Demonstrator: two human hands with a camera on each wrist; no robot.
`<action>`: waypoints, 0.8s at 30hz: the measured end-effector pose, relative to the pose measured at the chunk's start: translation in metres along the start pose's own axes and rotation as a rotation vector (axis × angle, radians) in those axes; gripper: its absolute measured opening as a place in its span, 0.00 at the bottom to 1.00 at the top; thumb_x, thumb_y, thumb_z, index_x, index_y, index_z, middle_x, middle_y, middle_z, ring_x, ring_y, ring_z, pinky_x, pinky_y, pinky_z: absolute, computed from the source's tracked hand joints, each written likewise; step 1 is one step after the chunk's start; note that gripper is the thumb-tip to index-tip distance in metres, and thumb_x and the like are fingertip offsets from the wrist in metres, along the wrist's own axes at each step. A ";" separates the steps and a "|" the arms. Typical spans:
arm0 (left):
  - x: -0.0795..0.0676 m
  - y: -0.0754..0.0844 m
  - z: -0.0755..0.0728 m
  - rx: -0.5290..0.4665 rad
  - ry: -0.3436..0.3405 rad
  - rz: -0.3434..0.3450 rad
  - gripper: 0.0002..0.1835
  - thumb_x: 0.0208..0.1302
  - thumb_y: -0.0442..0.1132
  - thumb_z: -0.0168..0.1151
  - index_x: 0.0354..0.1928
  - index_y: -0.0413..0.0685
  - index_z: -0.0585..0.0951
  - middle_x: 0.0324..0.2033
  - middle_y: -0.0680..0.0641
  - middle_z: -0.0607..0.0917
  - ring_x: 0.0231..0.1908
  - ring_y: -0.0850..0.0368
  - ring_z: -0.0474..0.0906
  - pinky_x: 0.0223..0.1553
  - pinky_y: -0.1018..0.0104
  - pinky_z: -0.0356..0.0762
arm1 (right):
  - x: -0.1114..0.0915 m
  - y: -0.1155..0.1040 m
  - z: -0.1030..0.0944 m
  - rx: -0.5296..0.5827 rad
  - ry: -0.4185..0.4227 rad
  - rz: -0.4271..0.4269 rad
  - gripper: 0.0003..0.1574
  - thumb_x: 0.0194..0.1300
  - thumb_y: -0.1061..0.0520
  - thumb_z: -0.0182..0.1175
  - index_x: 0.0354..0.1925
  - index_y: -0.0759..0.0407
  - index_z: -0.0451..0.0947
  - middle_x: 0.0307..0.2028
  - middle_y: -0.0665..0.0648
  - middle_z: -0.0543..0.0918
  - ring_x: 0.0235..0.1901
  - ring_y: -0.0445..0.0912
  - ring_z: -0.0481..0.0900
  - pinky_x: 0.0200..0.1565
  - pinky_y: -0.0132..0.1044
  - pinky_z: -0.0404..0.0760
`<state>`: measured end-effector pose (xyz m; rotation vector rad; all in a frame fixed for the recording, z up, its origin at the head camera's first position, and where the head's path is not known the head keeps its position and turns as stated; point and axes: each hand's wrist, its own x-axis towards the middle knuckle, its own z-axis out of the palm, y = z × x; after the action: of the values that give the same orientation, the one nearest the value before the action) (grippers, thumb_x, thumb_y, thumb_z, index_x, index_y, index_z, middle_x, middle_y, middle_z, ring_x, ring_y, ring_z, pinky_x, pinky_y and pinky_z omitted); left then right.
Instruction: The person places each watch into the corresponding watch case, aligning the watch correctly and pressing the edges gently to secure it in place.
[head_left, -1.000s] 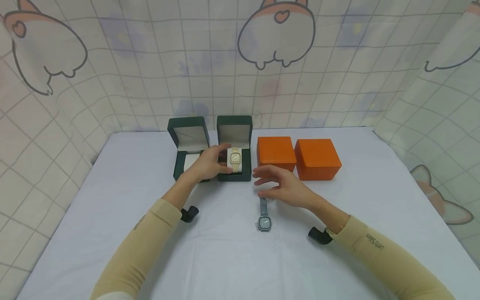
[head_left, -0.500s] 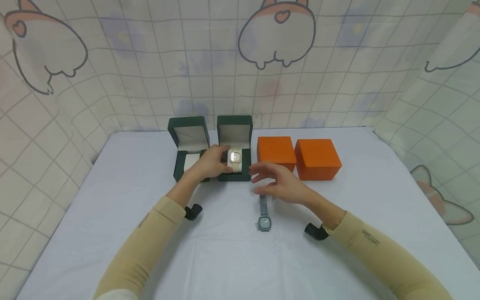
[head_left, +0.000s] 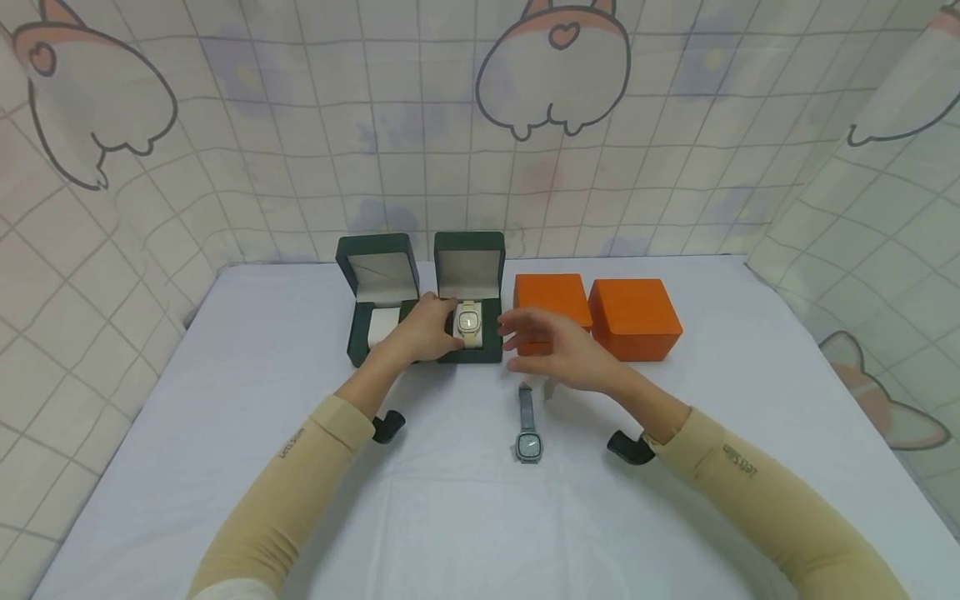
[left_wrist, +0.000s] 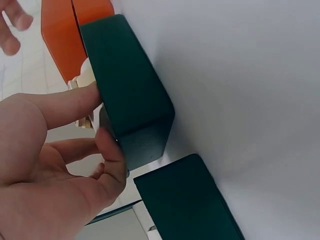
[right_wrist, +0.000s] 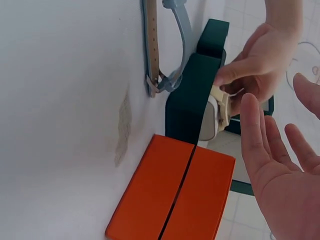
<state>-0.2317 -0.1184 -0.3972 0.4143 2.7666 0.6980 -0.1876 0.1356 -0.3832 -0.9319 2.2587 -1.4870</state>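
My left hand (head_left: 429,331) holds the left side of an open green watch box (head_left: 491,340), thumb at the front rim and fingers curled around its side. Inside this box, a cream-and-gold watch (head_left: 468,323) sits wrapped on a white cushion, right beside those fingers. In the left wrist view, the left hand's fingers partly cover the watch. My right hand (head_left: 558,346) is held above the table to the right of the box, fingers spread and slightly bent, holding nothing. Below it lies a blue-grey strapped watch (head_left: 528,446), its strap stretched away from me.
A second open green box (head_left: 360,329) with a white cushion (head_left: 382,323) stands to the left, partly behind my left hand. Two orange boxes (head_left: 551,296) stand side by side on the right. A white cloth covers the table (head_left: 450,533); a patterned curtain (head_left: 450,125) hangs behind.
The cream-and-gold watch has shifted slightly left in its box beside my left hand. My right hand has risen a little away from me, uncovering more of the blue-grey watch's strap.
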 end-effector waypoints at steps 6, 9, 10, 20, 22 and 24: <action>-0.002 0.000 0.001 0.002 0.001 -0.009 0.40 0.67 0.42 0.72 0.74 0.34 0.66 0.65 0.30 0.70 0.62 0.39 0.72 0.65 0.47 0.71 | 0.005 -0.002 -0.007 -0.017 0.019 0.007 0.34 0.67 0.65 0.69 0.68 0.62 0.71 0.59 0.60 0.80 0.57 0.56 0.81 0.58 0.49 0.81; -0.003 0.000 0.002 -0.014 0.006 -0.007 0.39 0.67 0.42 0.71 0.74 0.34 0.66 0.65 0.30 0.70 0.62 0.39 0.72 0.65 0.46 0.71 | 0.008 -0.006 -0.011 -0.015 0.029 0.002 0.34 0.67 0.66 0.68 0.68 0.65 0.70 0.60 0.62 0.79 0.57 0.60 0.80 0.60 0.54 0.79; -0.003 -0.001 0.002 -0.021 0.008 -0.004 0.39 0.67 0.42 0.71 0.74 0.34 0.66 0.65 0.30 0.70 0.62 0.39 0.72 0.65 0.46 0.71 | 0.009 -0.007 -0.013 -0.012 0.031 0.001 0.34 0.67 0.66 0.68 0.69 0.65 0.69 0.60 0.63 0.79 0.57 0.62 0.79 0.60 0.55 0.78; -0.010 -0.003 -0.002 -0.093 0.049 0.025 0.40 0.67 0.45 0.71 0.75 0.37 0.67 0.61 0.32 0.72 0.57 0.41 0.73 0.61 0.46 0.74 | 0.023 -0.010 -0.028 -0.053 0.072 0.048 0.34 0.69 0.62 0.68 0.70 0.61 0.69 0.60 0.59 0.79 0.57 0.54 0.79 0.59 0.47 0.80; -0.014 -0.003 -0.004 -0.101 0.072 0.030 0.37 0.68 0.45 0.70 0.74 0.39 0.68 0.60 0.33 0.72 0.56 0.42 0.73 0.59 0.46 0.75 | 0.026 -0.011 -0.032 -0.065 0.083 0.053 0.34 0.69 0.60 0.68 0.69 0.60 0.70 0.60 0.58 0.79 0.58 0.53 0.79 0.59 0.47 0.80; -0.017 -0.003 -0.005 -0.096 0.102 0.035 0.35 0.69 0.45 0.69 0.73 0.41 0.70 0.59 0.33 0.73 0.54 0.42 0.74 0.56 0.47 0.77 | 0.028 -0.013 -0.034 -0.077 0.096 0.056 0.33 0.70 0.59 0.68 0.69 0.59 0.70 0.60 0.57 0.79 0.58 0.52 0.78 0.59 0.48 0.80</action>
<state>-0.2183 -0.1286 -0.3909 0.4193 2.8127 0.8795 -0.2232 0.1385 -0.3536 -0.8271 2.4049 -1.4601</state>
